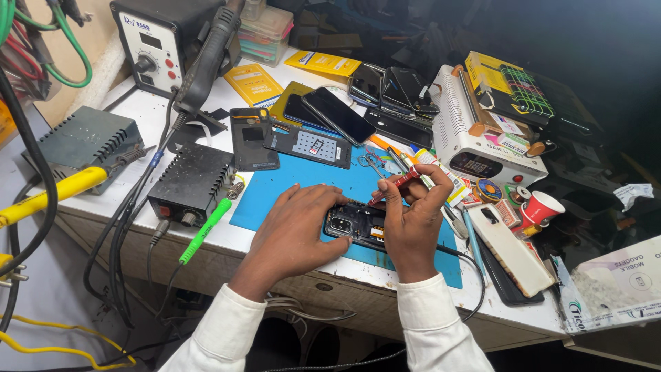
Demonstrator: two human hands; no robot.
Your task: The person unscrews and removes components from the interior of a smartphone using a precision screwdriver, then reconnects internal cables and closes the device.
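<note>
Pinching red screwdriver (394, 187) between thumb and fingers, right hand (412, 222) sets tip onto opened phone (357, 225) lying on blue mat (289, 193) at bench front. Left hand (297, 224) spread flat, fingers pressing phone's left end. Red paper cup (541, 207) stands right, beside white phone cover (510, 248); contents not visible. Clear plastic box (264, 31) at back holds stacked coloured packets. Green-handled tool (206, 231) lies left of mat.

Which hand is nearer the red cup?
Right. The right hand holds a red screwdriver over the opened phone, a short way left of the red cup. The left hand rests on the phone's far side, farther off.
</note>
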